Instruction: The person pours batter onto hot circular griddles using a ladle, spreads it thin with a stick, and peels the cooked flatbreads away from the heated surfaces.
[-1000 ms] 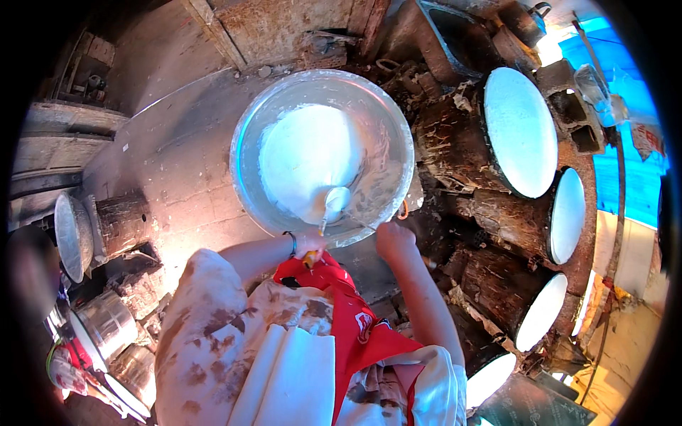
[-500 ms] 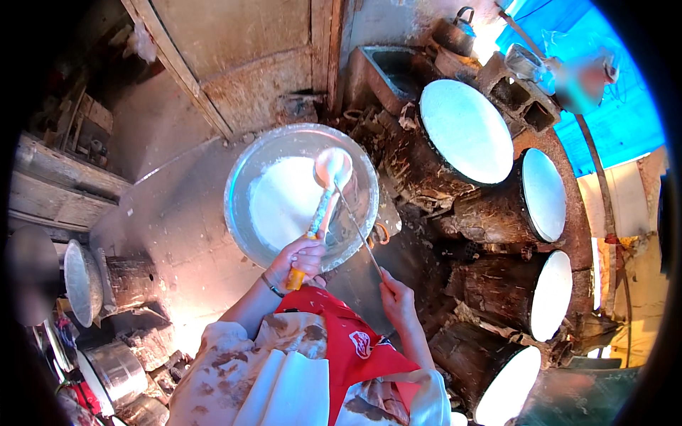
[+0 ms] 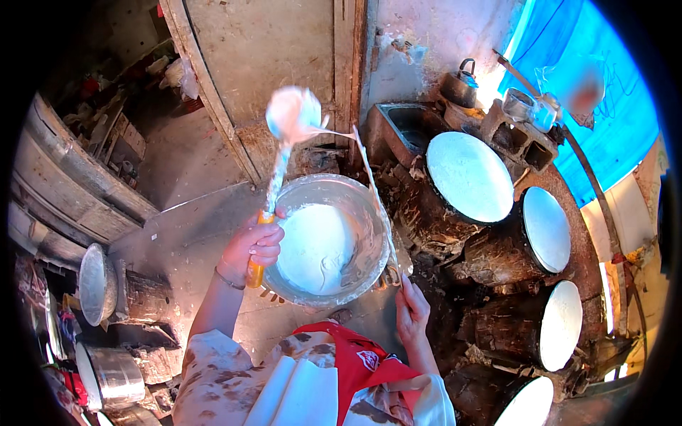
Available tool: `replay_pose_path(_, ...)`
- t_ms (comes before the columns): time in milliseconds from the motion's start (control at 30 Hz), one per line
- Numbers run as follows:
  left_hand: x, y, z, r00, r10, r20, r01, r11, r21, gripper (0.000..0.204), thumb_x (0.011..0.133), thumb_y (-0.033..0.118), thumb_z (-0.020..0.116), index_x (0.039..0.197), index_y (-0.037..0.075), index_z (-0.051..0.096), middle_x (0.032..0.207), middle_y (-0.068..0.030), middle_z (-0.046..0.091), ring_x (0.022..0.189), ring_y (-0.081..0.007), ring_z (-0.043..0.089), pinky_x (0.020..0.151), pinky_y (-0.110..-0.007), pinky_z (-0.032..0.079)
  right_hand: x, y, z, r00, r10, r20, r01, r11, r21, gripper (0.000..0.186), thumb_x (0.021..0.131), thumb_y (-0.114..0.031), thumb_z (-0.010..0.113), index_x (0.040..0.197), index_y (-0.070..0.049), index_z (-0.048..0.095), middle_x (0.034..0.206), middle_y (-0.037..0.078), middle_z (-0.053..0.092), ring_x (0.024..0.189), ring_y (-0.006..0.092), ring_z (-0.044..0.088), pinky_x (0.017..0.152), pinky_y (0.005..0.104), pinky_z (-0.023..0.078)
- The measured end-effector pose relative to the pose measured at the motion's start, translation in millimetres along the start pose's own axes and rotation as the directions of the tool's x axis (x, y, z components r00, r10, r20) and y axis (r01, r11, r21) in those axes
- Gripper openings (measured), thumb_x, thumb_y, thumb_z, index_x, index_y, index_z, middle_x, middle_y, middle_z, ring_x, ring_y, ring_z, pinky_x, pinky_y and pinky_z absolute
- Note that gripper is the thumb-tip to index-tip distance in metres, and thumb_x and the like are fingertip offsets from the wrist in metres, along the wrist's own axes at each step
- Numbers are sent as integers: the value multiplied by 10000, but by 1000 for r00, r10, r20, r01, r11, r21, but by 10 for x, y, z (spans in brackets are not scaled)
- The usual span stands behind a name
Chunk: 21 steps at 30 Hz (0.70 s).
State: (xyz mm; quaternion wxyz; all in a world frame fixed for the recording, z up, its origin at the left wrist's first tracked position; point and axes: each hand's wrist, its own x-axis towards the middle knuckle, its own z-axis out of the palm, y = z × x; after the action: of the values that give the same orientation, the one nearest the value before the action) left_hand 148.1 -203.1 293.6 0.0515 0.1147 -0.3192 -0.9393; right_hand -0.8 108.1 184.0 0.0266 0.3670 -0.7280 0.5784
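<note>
My left hand [image 3: 256, 245] is closed around the yellow handle of a ladle [image 3: 277, 174], its round head raised high and coated in thick white batter. In my right hand [image 3: 412, 309] is a thin stick [image 3: 374, 188], smeared with batter and pointing up and away. A strand of batter stretches from the ladle's head to the stick's tip. Below them stands a wide metal basin [image 3: 369, 273], its rim splashed white. White batter [image 3: 316, 245] lies in the basin, its surface marked by a curved streak. The basin's left rim runs close by my left hand.
To the right, several round white-topped griddles [image 3: 470, 176] sit on dark, rough drum-like stands. Behind are a metal sink-like trough [image 3: 408, 135], a kettle [image 3: 459, 89] and a concrete block [image 3: 522, 138]. A metal bowl [image 3: 97, 284] and a pot [image 3: 117, 376] stand at left.
The ladle has risen from over the basin to beyond its far rim, and the stick's tip has moved up and away. A batter strand now links them. The view has shifted.
</note>
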Motion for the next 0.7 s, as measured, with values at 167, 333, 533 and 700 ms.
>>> replay_pose_path(167,225,-300,-395,919,-359,-162,312,915,-257,171,918,47,458,1088,65,458,609,57,359,429,-13,342,360,-161,273,179,6,50,986,157,62,-146,978,-151,372,834,-31,602,1200,-100,608,761,103,547,679,235,565,624,307,467)
replay_pose_path(333,619,-794,-257,835,-539,-106,542,841,-8,211,906,27,456,1113,60,473,594,44,360,407,-40,343,353,-184,295,-294,478,-104,956,293,24,-257,871,-419,345,814,-161,646,1158,-192,628,839,120,582,723,295,595,622,379,494)
replay_pose_path(533,1415,-1220,390,553,-833,24,812,545,210,218,916,29,433,1124,77,476,584,17,349,393,-27,306,339,-171,278,-978,219,-493,841,337,-423,-467,847,-253,285,824,-152,653,1098,-74,643,822,158,631,730,318,621,661,371,513)
replay_pose_path(700,1693,-2047,1368,201,-971,129,831,239,502,217,927,25,416,1128,78,476,594,7,365,406,-25,310,359,-169,288,-1946,-201,-603,566,278,-776,-642,739,-204,314,789,-53,688,1099,-33,639,806,131,644,668,220,621,601,315,499)
